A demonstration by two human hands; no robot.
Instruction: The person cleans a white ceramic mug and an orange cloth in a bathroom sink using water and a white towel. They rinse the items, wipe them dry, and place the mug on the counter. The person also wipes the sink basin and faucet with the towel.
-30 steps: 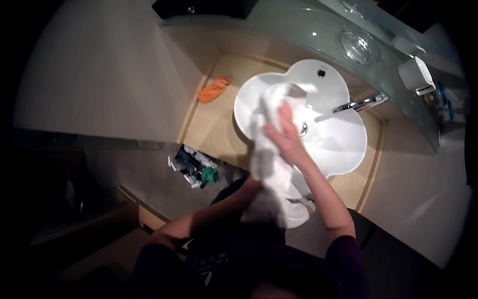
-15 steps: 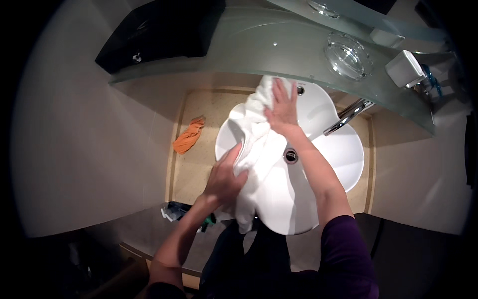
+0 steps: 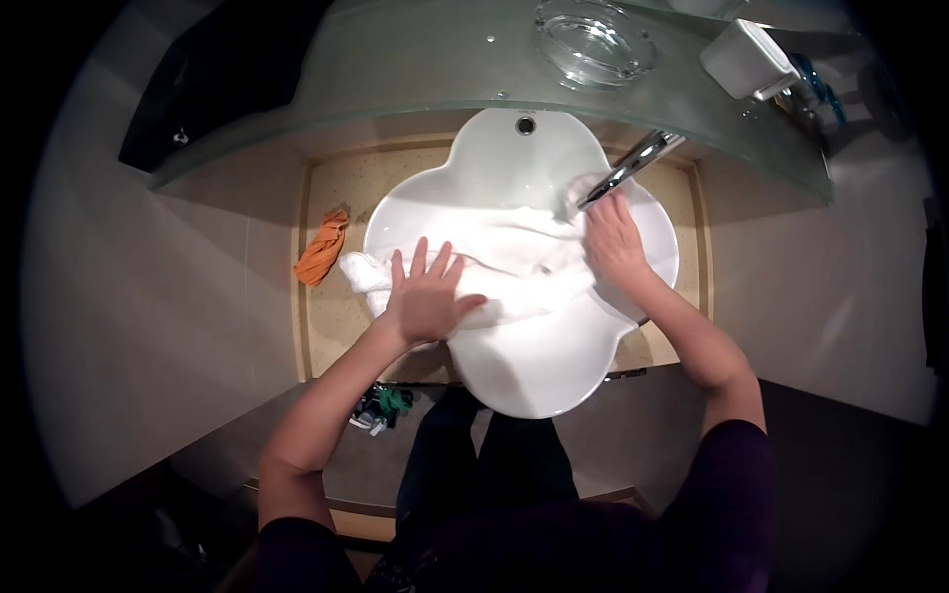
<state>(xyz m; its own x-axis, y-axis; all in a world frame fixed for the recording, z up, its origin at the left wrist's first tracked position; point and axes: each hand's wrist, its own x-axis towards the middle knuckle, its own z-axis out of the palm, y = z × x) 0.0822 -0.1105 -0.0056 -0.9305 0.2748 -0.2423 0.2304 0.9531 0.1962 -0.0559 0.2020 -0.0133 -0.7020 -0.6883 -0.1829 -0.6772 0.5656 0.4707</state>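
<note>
A white towel (image 3: 514, 267) lies bunched across the white clover-shaped sink (image 3: 539, 371), covering its drain. One end of the cloth hangs over the left rim. My left hand (image 3: 430, 299) rests on the towel's left part with fingers spread. On the right, my right hand (image 3: 615, 242) presses on the other end, close under the chrome faucet (image 3: 633, 168); its fingers are stretched forward over the cloth. Whether water is running cannot be made out.
A twisted orange cloth (image 3: 321, 249) lies on the beige counter (image 3: 361, 188) left of the sink. Above, a glass shelf (image 3: 415, 74) carries a glass ashtray (image 3: 593, 42), a white container (image 3: 748, 61) and a dark box (image 3: 227, 74). Below the counter's left front are items with green (image 3: 395, 399).
The towel has gone from hanging over the sink's left side to lying across the basin. My right hand has moved right, under the faucet; my left hand has spread open. The view has shifted.
</note>
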